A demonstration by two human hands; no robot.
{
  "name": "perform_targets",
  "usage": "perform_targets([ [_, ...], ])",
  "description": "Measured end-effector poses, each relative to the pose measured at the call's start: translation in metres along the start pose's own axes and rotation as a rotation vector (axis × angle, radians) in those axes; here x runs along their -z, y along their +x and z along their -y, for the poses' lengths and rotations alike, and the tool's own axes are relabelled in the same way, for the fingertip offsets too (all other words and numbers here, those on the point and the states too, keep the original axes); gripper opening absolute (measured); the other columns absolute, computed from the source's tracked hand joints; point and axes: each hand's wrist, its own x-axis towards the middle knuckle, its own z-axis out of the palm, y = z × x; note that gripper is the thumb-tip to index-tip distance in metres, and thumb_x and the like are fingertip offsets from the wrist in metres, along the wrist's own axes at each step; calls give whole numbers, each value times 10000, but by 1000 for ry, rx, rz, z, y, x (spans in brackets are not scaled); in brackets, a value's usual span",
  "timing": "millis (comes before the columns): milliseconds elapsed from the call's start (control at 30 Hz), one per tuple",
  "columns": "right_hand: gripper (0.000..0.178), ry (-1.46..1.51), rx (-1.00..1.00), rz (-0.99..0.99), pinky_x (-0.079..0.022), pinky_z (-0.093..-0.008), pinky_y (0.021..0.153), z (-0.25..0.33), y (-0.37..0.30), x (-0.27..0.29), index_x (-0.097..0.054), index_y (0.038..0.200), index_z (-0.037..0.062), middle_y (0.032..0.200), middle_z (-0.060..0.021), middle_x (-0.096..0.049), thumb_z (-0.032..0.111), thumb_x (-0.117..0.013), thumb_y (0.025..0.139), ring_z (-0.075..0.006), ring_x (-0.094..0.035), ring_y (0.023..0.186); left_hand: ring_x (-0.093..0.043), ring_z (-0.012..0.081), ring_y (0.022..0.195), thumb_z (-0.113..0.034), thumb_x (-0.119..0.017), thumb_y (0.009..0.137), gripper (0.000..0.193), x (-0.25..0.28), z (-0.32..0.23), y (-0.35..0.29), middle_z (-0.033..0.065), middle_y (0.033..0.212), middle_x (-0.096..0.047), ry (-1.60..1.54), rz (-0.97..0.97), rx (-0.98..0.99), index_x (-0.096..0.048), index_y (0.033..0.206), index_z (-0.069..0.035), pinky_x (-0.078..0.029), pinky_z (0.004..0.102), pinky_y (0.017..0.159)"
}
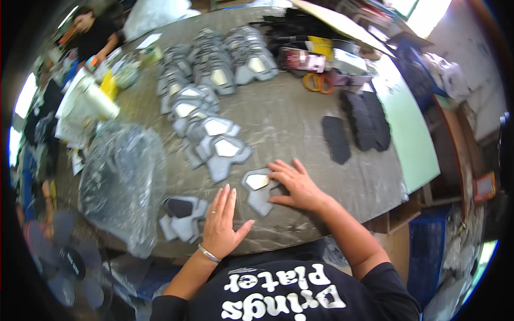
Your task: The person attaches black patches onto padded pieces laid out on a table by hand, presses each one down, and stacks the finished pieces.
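A grey shaped pad with a pale, shiny patch lies on the table in front of me. My right hand rests at its right edge, fingers spread and touching it, with a small dark area between thumb and fingers. To the left of the pad is my left hand, flat with the thumb apart and nothing in it. Beside that hand lie more grey pads, one topped with a dark piece. An overlapping row of similar grey pads runs away from me toward taller stacks.
A clear plastic bag lies at left. On the right are a single black pad and a black stack. Orange-handled scissors sit near boxes. A person is at the far left; a fan stands near left.
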Motion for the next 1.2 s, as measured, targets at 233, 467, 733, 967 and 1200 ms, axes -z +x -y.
perform_targets([
  [233,412,-202,-480,-718,-489,-416,935,-45,-53,34,-669,1103,-15,1192,-166,-636,210,-780,776,-343,-601,1099,-361,406,1408,-352,-694,866,750,-56,-18,2,264,1482,-419,177,220,-168,-423,1418,78,-285,509,1146],
  [467,132,-575,-435,-374,-534,-385,775,-76,-51,44,-683,843,49,931,-90,-647,169,-707,792,-284,-641,906,-482,357,1275,-347,-723,837,644,-55,-35,16,177,1326,-555,165,136,-160,-533,1325,28,-375,465,1049],
  [733,214,641,-770,-811,-458,-253,554,-98,-74,62,-734,952,-44,700,-29,-676,145,-678,870,-75,-568,581,-501,333,1276,-291,-730,831,574,-57,-40,41,167,1332,-570,52,164,-272,-570,1291,13,-375,440,1055],
  [967,113,1093,-506,-1469,-537,-290,711,-55,-98,61,-670,826,2,947,-108,-716,49,-604,905,-149,-673,790,-566,326,1188,-186,-732,839,485,-56,-37,48,171,1299,-585,-138,109,-196,-592,1259,10,-434,421,1003],
  [1200,198,70,68,-594,-567,-327,715,69,-66,10,-709,915,20,1078,-162,-684,19,-764,724,-240,-699,808,-639,143,1024,-74,-644,958,283,-52,-57,40,95,1111,-673,-1281,162,525,-616,1213,45,-528,270,873],
])
